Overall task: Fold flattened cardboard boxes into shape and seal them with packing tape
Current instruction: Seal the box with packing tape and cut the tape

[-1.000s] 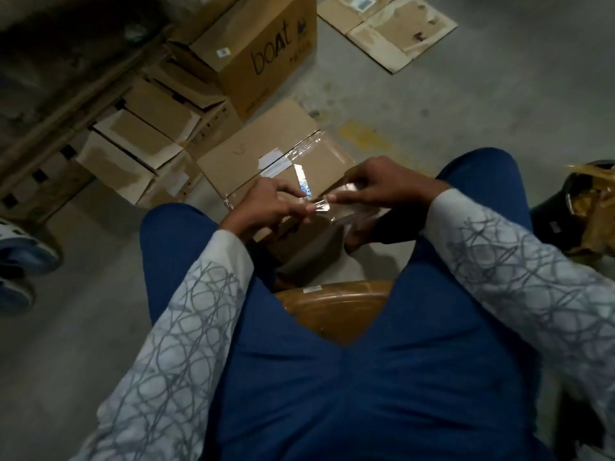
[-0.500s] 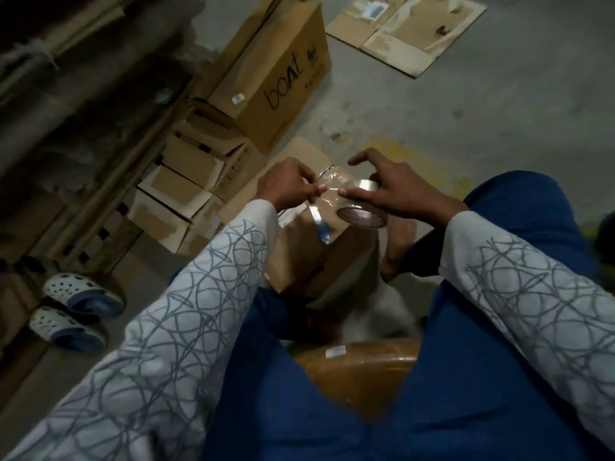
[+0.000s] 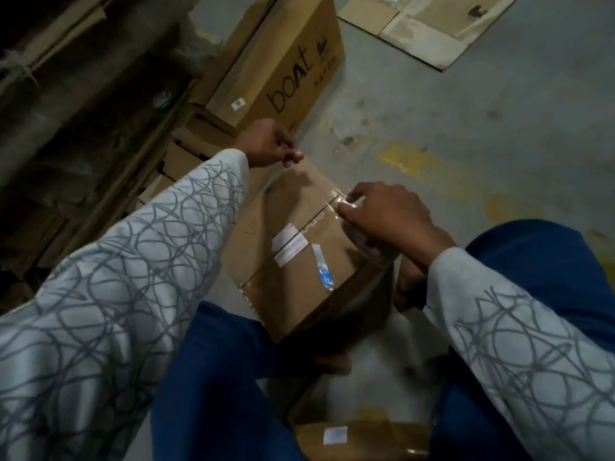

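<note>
Half a second ago the two hands were close together above the box. Now they are apart. The left hand (image 3: 269, 146) has gone out to the far edge of the box (image 3: 299, 261) and pinches the end of the strip of tape (image 3: 336, 194) between thumb and finger. The right hand (image 3: 382, 217) has stayed nearer the middle, over the line where the two top flaps meet. Its fingers are curled round the tape roll (image 3: 367, 247), which is blurry and half hidden under the hand. The clear strip now runs between the two hands, low over the top of the box. It is hard to tell if it is touching the cardboard yet.

The box sits on the floor between the person's knees, with its top flaps shut. It has white labels and a bit of old tape with a blue mark on top. The slippers seen earlier at the left are out of the picture now.

The floor (image 3: 466, 134) is grey and has yellow marks on it. A big brown box marked "boat" (image 3: 283, 61) stands behind the left hand, with small boxes (image 3: 199, 151) beside it. Flat cardboard (image 3: 429, 24) lies farther off. Another box with a white label (image 3: 359, 437) is close to the person at the bottom.
</note>
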A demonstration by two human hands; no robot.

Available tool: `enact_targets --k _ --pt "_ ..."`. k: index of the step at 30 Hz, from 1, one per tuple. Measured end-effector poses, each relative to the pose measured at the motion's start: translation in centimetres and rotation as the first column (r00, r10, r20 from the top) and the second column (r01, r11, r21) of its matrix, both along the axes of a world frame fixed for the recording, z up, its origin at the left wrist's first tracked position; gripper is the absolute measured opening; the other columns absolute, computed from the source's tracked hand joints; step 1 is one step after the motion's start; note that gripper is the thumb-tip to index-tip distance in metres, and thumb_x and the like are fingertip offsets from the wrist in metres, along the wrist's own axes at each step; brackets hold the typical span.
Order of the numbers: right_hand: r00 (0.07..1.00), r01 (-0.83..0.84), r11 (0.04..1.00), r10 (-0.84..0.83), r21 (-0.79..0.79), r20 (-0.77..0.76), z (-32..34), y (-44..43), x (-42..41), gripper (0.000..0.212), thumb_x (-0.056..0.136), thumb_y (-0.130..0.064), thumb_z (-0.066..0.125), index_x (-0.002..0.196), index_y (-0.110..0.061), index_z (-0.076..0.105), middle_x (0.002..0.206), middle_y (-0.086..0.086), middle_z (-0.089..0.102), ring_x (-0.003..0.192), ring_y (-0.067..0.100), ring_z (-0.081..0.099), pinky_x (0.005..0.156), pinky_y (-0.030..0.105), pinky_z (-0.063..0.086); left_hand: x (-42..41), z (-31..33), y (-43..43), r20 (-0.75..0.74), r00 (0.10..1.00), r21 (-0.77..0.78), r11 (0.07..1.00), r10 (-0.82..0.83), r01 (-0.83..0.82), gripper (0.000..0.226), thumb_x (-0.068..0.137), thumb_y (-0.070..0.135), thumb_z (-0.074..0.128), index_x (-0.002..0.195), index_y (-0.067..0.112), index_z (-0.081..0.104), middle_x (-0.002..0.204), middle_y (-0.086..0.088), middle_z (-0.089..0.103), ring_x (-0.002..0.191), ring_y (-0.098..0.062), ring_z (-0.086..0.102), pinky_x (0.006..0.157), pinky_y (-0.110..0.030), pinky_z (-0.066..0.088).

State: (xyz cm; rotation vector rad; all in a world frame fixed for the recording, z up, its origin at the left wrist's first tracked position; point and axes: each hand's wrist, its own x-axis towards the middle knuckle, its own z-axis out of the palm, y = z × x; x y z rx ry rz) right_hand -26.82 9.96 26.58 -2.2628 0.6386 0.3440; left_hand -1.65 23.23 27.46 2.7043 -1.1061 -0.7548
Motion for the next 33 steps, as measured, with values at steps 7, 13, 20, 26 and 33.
enact_targets --k 7,13,20,26,33 --pt "0.999 0.011 0.999 -0.009 -0.034 0.039 -0.5 -0.9 3.1 0.049 0.093 -0.053 0.054 0.140 -0.043 0.044 0.112 0.006 0.068 0.104 0.033 0.061 0.077 0.037 0.044 3.1 -2.4 -2.9 -0.007 1.000 -0.020 1.000 -0.008 0.008 0.024 0.084 0.034 0.080 0.099 0.014 0.080 0.078 0.004 0.075 0.056 0.014 0.059 0.062 -0.016 0.045" --pt "0.998 -0.054 0.997 0.053 -0.049 -0.041 -1.4 -0.2 5.1 0.041 0.096 -0.048 0.051 0.137 -0.048 0.054 0.132 0.004 0.064 0.118 0.032 0.058 0.093 0.041 0.048 4.3 -4.7 -1.7 -0.020 1.000 0.019 1.000 0.001 -0.001 0.020 0.083 0.032 0.082 0.091 0.014 0.083 0.083 -0.002 0.078 0.080 -0.022 0.074 0.077 -0.038 0.059" --pt "0.992 -0.100 0.988 0.090 -0.119 -0.091 -1.7 0.7 6.5 0.042 0.098 -0.045 0.047 0.140 -0.045 0.052 0.133 0.005 0.061 0.118 0.032 0.058 0.092 0.041 0.048 5.9 -7.0 -0.9 -0.077 0.995 -0.008 0.998 0.063 -0.064 0.026 0.083 0.039 0.081 0.089 0.014 0.083 0.080 0.001 0.078 0.077 -0.013 0.072 0.077 -0.032 0.056" --pt "0.989 -0.104 0.975 0.081 -0.194 -0.124 -1.7 1.1 6.7 0.041 0.094 -0.038 0.050 0.134 -0.035 0.060 0.118 0.004 0.066 0.106 0.030 0.061 0.077 0.036 0.040 4.8 -8.0 -0.5 -0.165 0.981 -0.036 0.993 0.103 -0.110 0.019 0.092 0.031 0.074 0.098 0.014 0.081 0.084 -0.003 0.077 0.085 -0.014 0.071 0.080 -0.030 0.052" --pt "0.988 -0.109 0.970 0.083 -0.219 -0.127 -1.3 1.5 6.6 0.042 0.093 -0.038 0.051 0.135 -0.035 0.061 0.116 0.005 0.067 0.106 0.030 0.063 0.075 0.035 0.038 4.3 -7.8 -0.9 -0.004 0.990 0.144 0.980 0.138 -0.136 0.034 0.084 0.056 0.073 0.103 0.028 0.080 0.090 0.008 0.073 0.101 -0.017 0.068 0.095 -0.041 0.052"
